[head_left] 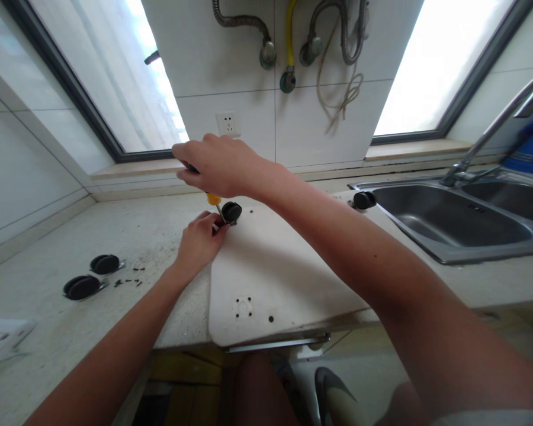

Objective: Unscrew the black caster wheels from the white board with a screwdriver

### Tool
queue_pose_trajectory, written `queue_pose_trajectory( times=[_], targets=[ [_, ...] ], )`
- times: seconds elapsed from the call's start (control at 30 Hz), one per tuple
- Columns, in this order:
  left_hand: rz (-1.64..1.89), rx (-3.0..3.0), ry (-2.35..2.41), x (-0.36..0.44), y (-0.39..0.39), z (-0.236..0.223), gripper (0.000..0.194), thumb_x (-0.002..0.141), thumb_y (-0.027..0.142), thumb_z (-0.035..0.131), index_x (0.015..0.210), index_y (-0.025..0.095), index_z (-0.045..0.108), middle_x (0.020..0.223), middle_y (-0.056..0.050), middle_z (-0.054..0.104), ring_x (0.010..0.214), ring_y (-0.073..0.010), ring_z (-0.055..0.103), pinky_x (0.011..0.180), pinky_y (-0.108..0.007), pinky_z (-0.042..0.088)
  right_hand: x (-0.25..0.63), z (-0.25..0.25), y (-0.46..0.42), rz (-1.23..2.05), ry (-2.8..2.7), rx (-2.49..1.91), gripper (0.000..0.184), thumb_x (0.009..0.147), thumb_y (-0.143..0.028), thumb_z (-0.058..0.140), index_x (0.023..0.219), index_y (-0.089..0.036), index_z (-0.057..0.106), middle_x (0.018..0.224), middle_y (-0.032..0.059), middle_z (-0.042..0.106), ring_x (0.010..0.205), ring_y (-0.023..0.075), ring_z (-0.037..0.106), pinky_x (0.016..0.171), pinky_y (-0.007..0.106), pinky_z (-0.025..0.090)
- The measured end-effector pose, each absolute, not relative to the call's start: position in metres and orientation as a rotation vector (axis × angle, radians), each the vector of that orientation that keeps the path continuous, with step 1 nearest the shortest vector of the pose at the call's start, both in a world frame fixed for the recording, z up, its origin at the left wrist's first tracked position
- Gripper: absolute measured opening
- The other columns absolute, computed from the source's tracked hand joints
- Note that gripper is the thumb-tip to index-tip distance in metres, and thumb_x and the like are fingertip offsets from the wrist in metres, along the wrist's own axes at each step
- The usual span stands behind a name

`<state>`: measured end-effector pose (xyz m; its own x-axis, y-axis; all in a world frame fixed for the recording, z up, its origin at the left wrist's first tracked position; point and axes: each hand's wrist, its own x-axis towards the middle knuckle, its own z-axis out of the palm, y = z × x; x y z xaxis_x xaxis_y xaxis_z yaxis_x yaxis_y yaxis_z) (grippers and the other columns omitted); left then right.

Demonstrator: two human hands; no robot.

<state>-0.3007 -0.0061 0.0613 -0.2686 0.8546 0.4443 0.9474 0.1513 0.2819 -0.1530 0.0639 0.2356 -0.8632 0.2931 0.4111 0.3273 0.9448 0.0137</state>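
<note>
A white board [275, 278] with screw holes lies on the counter, overhanging its front edge. At the board's far left corner sits a black caster wheel [231, 212]. My left hand [199, 239] pinches the caster's base, fingers closed against it. My right hand [217, 165] is wrapped round the handle of a yellow screwdriver [214, 200], held upright with its tip down at the caster. A second caster [364, 200] sits at the board's far right corner, beside the sink.
Two loose casters [93, 275] and several small dark screws [128, 279] lie on the counter at left. A steel double sink [453, 219] with a tap [493, 130] is at right. A white object [2, 340] rests at the far left edge. Hoses hang on the tiled wall.
</note>
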Motion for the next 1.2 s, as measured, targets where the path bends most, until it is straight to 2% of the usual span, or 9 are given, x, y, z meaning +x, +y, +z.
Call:
queue_pose_trajectory(
  times=[0.2, 0.4, 0.53, 0.9, 0.97, 1.03, 1.1, 1.17, 1.2],
  targets=[
    [-0.766, -1.775, -2.243, -0.300, -0.006, 0.061, 0.024, 0.100, 0.036, 0.062, 0.106, 0.020, 0.080, 0.112, -0.011, 0.080, 0.093, -0.0303, 0.076, 0.083, -0.039, 0.052, -0.153, 0.235, 0.065, -0.109, -2.689, -0.427, 0.028, 0.112, -0.037, 0.049, 0.126, -0.022, 0.068, 0.126, 0.0166, 0.073, 0.117, 0.0358, 0.069, 0.093, 0.041, 0.046],
    [-0.731, -1.776, -2.234, -0.299, -0.006, 0.063, 0.024, 0.100, 0.034, 0.064, 0.108, 0.019, 0.081, 0.111, -0.013, 0.079, 0.102, -0.0341, 0.077, 0.084, -0.040, 0.053, -0.152, 0.235, 0.067, -0.072, -2.697, -0.401, 0.025, 0.110, -0.033, 0.047, 0.119, -0.022, 0.068, 0.112, 0.0122, 0.073, 0.103, 0.0284, 0.065, 0.086, 0.037, 0.040],
    [-0.741, -1.782, -2.223, -0.301, -0.006, 0.061, 0.024, 0.101, 0.035, 0.063, 0.108, 0.019, 0.080, 0.111, -0.012, 0.079, 0.101, -0.0331, 0.077, 0.084, -0.039, 0.054, -0.152, 0.236, 0.068, -0.047, -2.700, -0.372, 0.023, 0.107, -0.028, 0.046, 0.116, -0.023, 0.066, 0.107, 0.0098, 0.072, 0.095, 0.0251, 0.060, 0.083, 0.036, 0.036],
    [-0.761, -1.831, -2.206, -0.303, -0.007, 0.062, 0.026, 0.100, 0.039, 0.059, 0.105, 0.020, 0.077, 0.110, -0.013, 0.078, 0.098, -0.0327, 0.076, 0.083, -0.041, 0.054, -0.146, 0.238, 0.070, 0.073, -2.725, -0.322, 0.015, 0.102, -0.023, 0.048, 0.109, -0.023, 0.061, 0.103, 0.0075, 0.068, 0.088, 0.0216, 0.050, 0.079, 0.037, 0.030],
    [-0.773, -1.871, -2.218, -0.305, -0.007, 0.065, 0.027, 0.099, 0.039, 0.059, 0.105, 0.020, 0.077, 0.111, -0.012, 0.077, 0.091, -0.0301, 0.075, 0.083, -0.041, 0.054, -0.142, 0.240, 0.072, 0.150, -2.755, -0.252, 0.019, 0.099, -0.021, 0.052, 0.115, -0.023, 0.061, 0.106, 0.0069, 0.069, 0.089, 0.0215, 0.051, 0.078, 0.036, 0.030],
    [-0.801, -1.929, -2.236, -0.309, -0.007, 0.068, 0.025, 0.097, 0.038, 0.059, 0.104, 0.021, 0.076, 0.111, -0.010, 0.077, 0.085, -0.0267, 0.073, 0.083, -0.040, 0.054, -0.139, 0.241, 0.072, 0.227, -2.789, -0.178, 0.033, 0.096, -0.020, 0.057, 0.128, -0.023, 0.059, 0.109, 0.0061, 0.070, 0.089, 0.0210, 0.053, 0.078, 0.036, 0.032],
    [-0.832, -1.973, -2.248, -0.312, -0.007, 0.070, 0.022, 0.095, 0.035, 0.059, 0.101, 0.021, 0.074, 0.109, -0.009, 0.076, 0.083, -0.0249, 0.072, 0.084, -0.039, 0.055, -0.139, 0.240, 0.069, 0.215, -2.791, -0.197, 0.035, 0.098, -0.026, 0.059, 0.133, -0.023, 0.058, 0.112, 0.0069, 0.071, 0.092, 0.0218, 0.057, 0.080, 0.035, 0.035],
    [-0.847, -1.995, -2.249, -0.315, -0.007, 0.072, 0.020, 0.093, 0.031, 0.058, 0.098, 0.021, 0.074, 0.107, -0.009, 0.076, 0.084, -0.0249, 0.072, 0.083, -0.039, 0.055, -0.141, 0.238, 0.063, 0.065, -2.746, -0.326, 0.025, 0.106, -0.040, 0.059, 0.123, -0.022, 0.063, 0.112, 0.0100, 0.070, 0.099, 0.0251, 0.061, 0.086, 0.036, 0.039],
    [-0.850, -2.001, -2.246, -0.315, -0.007, 0.072, 0.020, 0.093, 0.030, 0.057, 0.098, 0.021, 0.074, 0.106, -0.009, 0.076, 0.086, -0.0252, 0.073, 0.083, -0.038, 0.056, -0.142, 0.237, 0.059, -0.025, -2.716, -0.395, 0.028, 0.109, -0.047, 0.057, 0.116, -0.021, 0.064, 0.112, 0.0116, 0.070, 0.102, 0.0274, 0.062, 0.089, 0.038, 0.040]
  ],
)
